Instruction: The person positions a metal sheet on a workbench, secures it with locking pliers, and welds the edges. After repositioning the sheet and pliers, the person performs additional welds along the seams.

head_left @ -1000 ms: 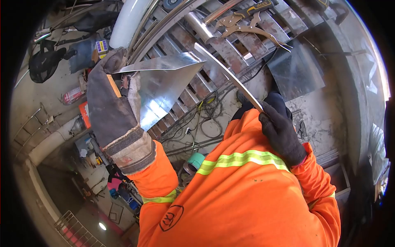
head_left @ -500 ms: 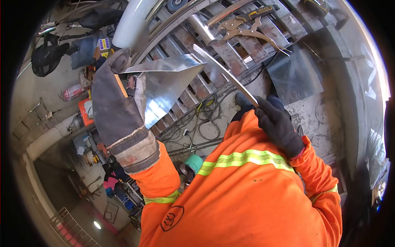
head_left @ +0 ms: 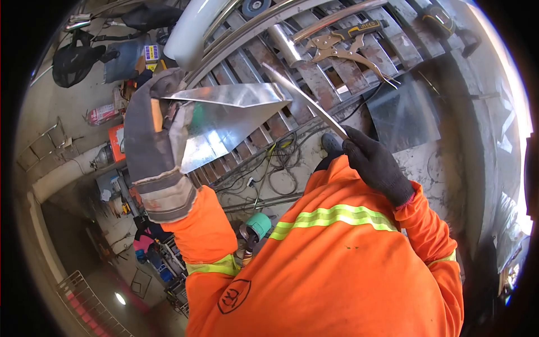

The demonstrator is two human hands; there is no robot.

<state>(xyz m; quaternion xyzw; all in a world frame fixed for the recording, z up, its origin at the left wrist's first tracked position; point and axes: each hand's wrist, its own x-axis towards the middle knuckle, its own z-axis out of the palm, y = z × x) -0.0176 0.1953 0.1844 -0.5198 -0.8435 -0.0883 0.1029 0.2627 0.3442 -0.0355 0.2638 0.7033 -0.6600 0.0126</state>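
Observation:
My left hand [head_left: 150, 121], in a thick grey welding glove with an orange patch, is closed on the left end of a bent piece of shiny sheet metal [head_left: 227, 121]. The sheet is folded along its upper side and tapers to a corner on the right, above the slatted bench. My right hand [head_left: 375, 165], in a dark knit glove, grips the lower end of a long flat metal bar [head_left: 306, 100]. The bar slants up and left, its far tip near the sheet's right corner in this view.
Locking pliers [head_left: 339, 48], a short metal tube [head_left: 286, 46] and a longer pipe [head_left: 337, 19] lie on the slatted metal bench [head_left: 387, 33]. Another flat sheet [head_left: 401, 115] is at the right. Cables [head_left: 278, 163] trail over the floor, and a green cup-like object [head_left: 258, 224] is below.
The view has shifted slightly. My left forearm has moved a little left and up, and the sheet metal has turned slightly, its right corner lower. Both hands keep their holds.

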